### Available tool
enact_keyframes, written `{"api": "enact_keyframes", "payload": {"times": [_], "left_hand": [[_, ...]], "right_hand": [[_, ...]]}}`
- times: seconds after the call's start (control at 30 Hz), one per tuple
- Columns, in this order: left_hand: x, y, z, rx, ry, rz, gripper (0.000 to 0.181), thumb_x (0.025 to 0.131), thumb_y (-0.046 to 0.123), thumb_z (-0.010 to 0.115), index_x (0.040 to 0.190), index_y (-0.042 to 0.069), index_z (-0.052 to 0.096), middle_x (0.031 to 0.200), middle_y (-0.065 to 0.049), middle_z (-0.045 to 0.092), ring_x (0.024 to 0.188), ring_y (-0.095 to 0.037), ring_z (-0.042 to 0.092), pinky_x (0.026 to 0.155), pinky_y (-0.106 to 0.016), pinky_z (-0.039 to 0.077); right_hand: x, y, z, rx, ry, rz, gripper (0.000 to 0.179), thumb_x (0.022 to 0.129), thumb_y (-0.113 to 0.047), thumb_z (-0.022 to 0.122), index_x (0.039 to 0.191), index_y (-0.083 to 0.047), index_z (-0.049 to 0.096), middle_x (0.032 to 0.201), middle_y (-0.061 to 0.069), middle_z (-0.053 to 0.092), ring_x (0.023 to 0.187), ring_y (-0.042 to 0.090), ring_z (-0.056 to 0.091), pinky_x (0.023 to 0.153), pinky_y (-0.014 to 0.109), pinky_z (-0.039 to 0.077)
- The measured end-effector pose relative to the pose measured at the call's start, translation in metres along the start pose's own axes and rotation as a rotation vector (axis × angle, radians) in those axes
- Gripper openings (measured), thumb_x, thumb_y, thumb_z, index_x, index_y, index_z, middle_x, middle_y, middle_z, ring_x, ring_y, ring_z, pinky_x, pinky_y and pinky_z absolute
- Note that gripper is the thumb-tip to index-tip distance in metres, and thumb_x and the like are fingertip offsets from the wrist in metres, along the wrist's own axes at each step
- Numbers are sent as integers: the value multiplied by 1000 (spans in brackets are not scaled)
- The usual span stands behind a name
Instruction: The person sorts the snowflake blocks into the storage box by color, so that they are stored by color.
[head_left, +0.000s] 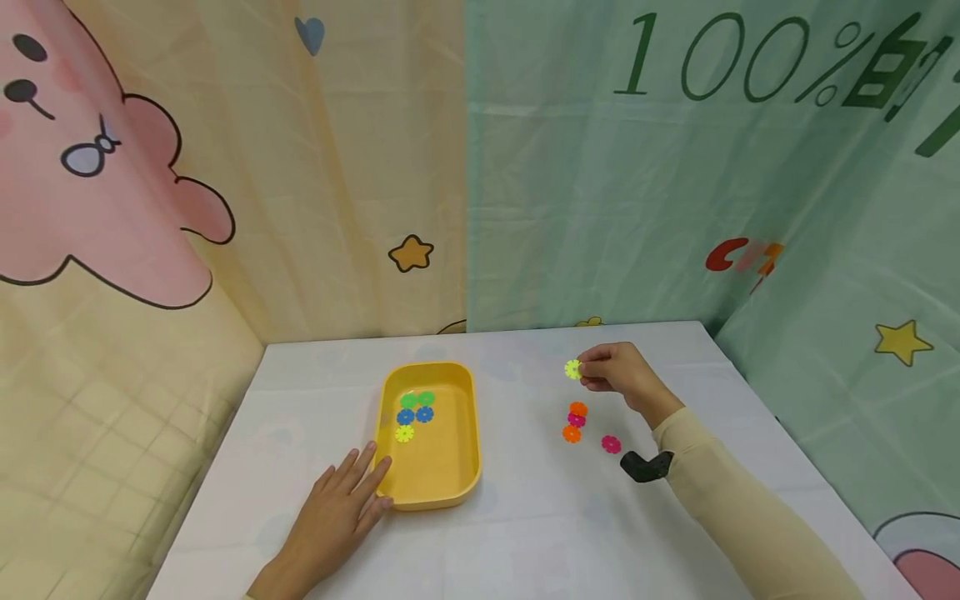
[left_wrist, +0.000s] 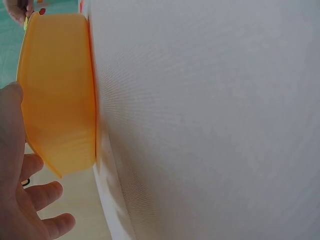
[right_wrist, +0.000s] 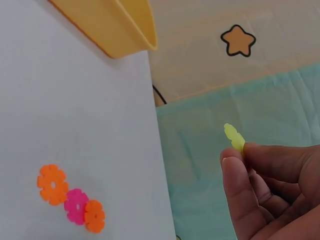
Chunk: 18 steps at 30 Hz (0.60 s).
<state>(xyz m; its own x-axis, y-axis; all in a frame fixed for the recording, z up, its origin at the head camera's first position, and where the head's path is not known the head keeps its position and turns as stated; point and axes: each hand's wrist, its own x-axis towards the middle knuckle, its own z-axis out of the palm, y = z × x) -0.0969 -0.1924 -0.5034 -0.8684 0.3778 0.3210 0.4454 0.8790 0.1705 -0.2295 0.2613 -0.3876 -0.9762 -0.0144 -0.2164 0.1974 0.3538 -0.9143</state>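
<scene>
A yellow flower-shaped plastic disc (head_left: 573, 369) is pinched between the thumb and fingers of my right hand (head_left: 618, 377), raised over the far right of the table. The right wrist view shows that yellow disc (right_wrist: 234, 137) nearly edge-on at the fingertips. My left hand (head_left: 333, 510) touches the near left rim of a yellow tray (head_left: 431, 492) with its fingers spread. In the tray lie two green discs (head_left: 426, 398), two blue discs (head_left: 424, 414) and one yellow flower disc (head_left: 405, 433).
Two orange discs (head_left: 572, 434) and a pink disc (head_left: 577, 421) lie close together on the white table (head_left: 517, 533). Another pink disc (head_left: 611, 444) sits apart, near the black wrist mount (head_left: 647, 467). Printed curtains (head_left: 585, 208) hang behind the table.
</scene>
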Motion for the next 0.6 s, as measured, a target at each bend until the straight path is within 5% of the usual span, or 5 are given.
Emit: {"api": "enact_keyframes", "payload": {"times": [0.6], "left_hand": [[1, 1, -2, 12, 2, 1, 56, 98, 45, 64, 147, 17, 57, 160, -11, 43, 142, -38, 45, 108, -63, 39]], "right_hand": [[23, -49, 43, 155, -39, -54, 34, 98, -6, 68, 126, 13, 62, 105, 16, 70, 76, 12, 73, 77, 25, 61]]}}
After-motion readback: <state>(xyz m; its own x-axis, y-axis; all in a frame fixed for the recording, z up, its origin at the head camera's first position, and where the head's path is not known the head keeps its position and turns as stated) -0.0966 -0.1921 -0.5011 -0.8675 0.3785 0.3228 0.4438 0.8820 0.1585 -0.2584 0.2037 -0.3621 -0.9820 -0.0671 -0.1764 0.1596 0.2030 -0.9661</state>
